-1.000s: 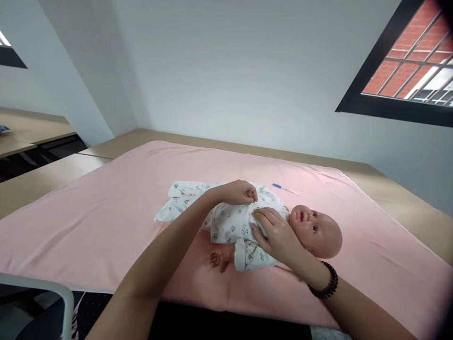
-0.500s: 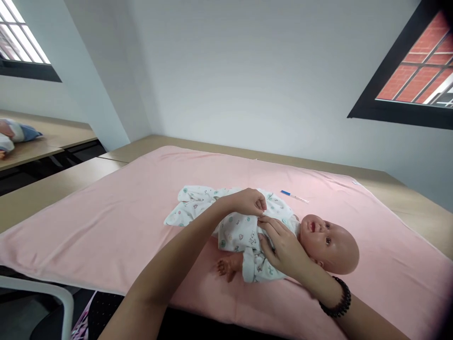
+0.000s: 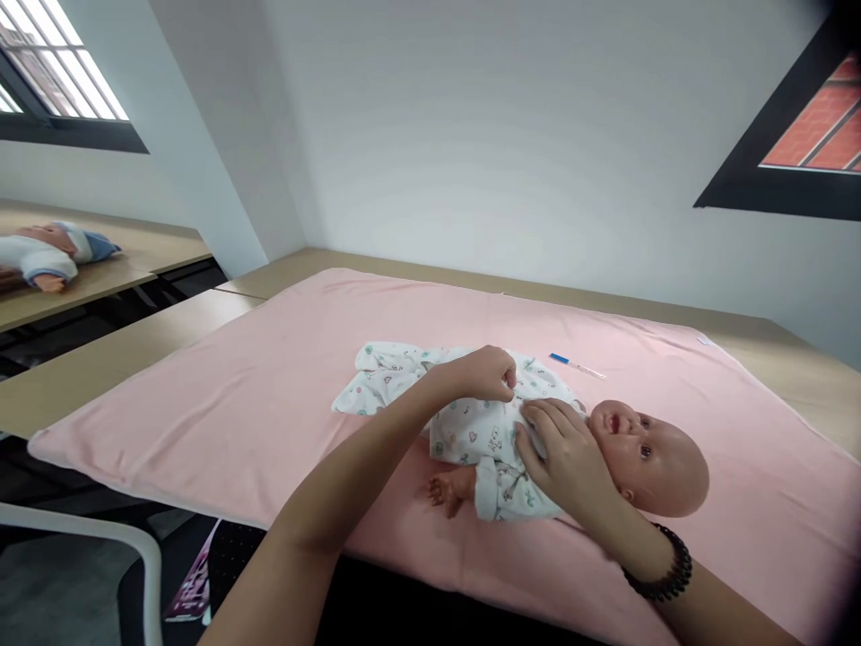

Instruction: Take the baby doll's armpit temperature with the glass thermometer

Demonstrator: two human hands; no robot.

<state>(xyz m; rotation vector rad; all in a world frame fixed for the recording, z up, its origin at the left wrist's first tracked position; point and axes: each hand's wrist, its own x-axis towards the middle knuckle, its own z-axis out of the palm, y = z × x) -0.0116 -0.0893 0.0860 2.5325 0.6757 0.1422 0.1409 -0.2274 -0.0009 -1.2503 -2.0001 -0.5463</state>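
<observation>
Two hands in my view, both at the front of one doll. It lies face up on a pink cloth, head towards my right. Its patterned white top is on, near sleeve turned back at the cuff, small hand out.

Step in hand, my read: working the chest part of the top, right side steadying, left doing the finer bit. Could be adjusting the fabric; can't confirm.

Grip: my right hand is loosely bent over the upper chest, thumb apart from the fingers, no firm hold that I can see. My left hand is curled over the middle of the top, fingertips tucked in. Can't tell how far they close, or whether they pinch any cloth; the hand itself hides that.

Next move calls for, I'd judge: right palm light and steady, left fingers precise, fabric kept flat, no tug that rolls the body. Main risk is my own wrist blocking the view of the fingertips.

Also logged: a thin blue-ended stick on the cloth, past the doll's far shoulder, touched by neither hand.
</observation>
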